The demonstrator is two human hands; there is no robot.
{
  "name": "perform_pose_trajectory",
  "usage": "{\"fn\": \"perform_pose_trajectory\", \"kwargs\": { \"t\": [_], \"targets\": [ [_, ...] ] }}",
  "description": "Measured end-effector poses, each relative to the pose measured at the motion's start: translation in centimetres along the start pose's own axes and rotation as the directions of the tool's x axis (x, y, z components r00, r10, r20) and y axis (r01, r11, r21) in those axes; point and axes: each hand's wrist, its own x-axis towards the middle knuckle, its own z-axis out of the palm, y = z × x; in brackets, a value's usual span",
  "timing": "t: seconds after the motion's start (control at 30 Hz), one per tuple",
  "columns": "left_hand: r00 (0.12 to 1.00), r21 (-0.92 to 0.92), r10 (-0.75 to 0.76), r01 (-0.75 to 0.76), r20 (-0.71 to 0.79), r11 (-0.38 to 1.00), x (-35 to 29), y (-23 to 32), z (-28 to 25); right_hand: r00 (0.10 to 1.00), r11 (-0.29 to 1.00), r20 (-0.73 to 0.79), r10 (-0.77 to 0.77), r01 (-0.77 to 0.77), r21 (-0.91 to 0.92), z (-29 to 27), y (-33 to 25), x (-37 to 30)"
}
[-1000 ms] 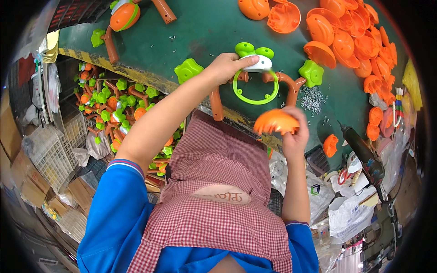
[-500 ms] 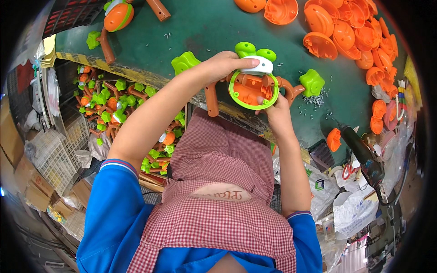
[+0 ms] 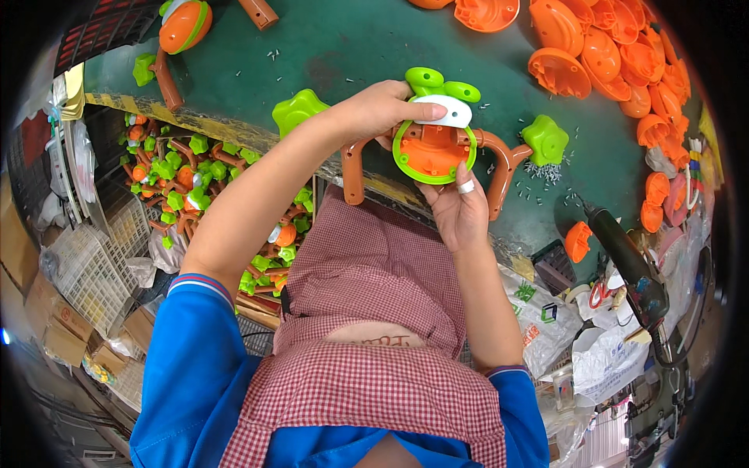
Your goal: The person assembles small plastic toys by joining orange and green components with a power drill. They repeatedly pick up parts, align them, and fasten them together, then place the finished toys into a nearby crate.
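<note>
Over the table's near edge I hold a half-built plastic toy, an open orange shell (image 3: pixel 431 148) with a lime-green ring round its rim. My left hand (image 3: pixel 376 114) pinches the white cap piece (image 3: pixel 443 114) at its top, thumb in front. Above the cap stick up green rounded knobs (image 3: pixel 425 77). My right hand (image 3: pixel 456 214) is closed on the ring's lower edge, palm up, a white band on one digit. Brown bent tubes extend either side, a left tube (image 3: pixel 353 175) and a right tube (image 3: pixel 502 178). Green star-shaped pieces lie beside them, one left (image 3: pixel 298 111), one right (image 3: pixel 545 140).
Small screws (image 3: pixel 544 171) are scattered by the right star. A black power screwdriver (image 3: pixel 624 249) lies at the right, near a heap of orange shells (image 3: pixel 601 58). Below the table's left edge sits a pile of finished toys (image 3: pixel 183 175). A black crate (image 3: pixel 105 31) stands far left.
My right hand has turned palm up, its thumb now at the ring's lower edge. The right tube has swung down toward me, and the shell's inside shows more openly. My left hand keeps its grip.
</note>
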Motion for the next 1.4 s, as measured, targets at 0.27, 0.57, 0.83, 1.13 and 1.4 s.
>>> {"fn": "perform_pose_trajectory", "kwargs": {
  "t": [0.27, 0.57, 0.83, 1.13, 1.4],
  "targets": [
    [0.998, 0.204, 0.042, -0.031, -0.053, 0.979, 0.9, -0.1, -0.8, 0.551, -0.653, 0.655, -0.517, 0.240, -0.718, 0.3, -7.0, -0.1],
    [0.993, 0.275, 0.086, -0.060, -0.082, 0.960, 1.6, -0.9, -1.4, 0.310, -0.638, 0.871, -0.381, 0.593, -0.491, 3.1, -12.1, 6.0],
    [0.992, 0.317, 0.092, -0.061, -0.083, 0.947, 1.9, -0.9, -1.6, 0.435, -0.383, 0.745, -0.506, 0.660, -0.646, 6.9, -12.7, 10.8],
    [0.981, 0.315, 0.180, -0.150, -0.070, 0.937, 2.2, -1.6, -1.8, 0.558, -0.501, 0.678, -0.479, 0.461, -0.733, 4.2, -12.5, 8.9],
    [0.987, 0.337, 0.137, -0.103, -0.081, 0.936, 2.0, -1.0, -1.6, 0.464, -0.573, 0.788, -0.405, 0.543, -0.614, 4.3, -13.1, 10.1]
  ]
}}
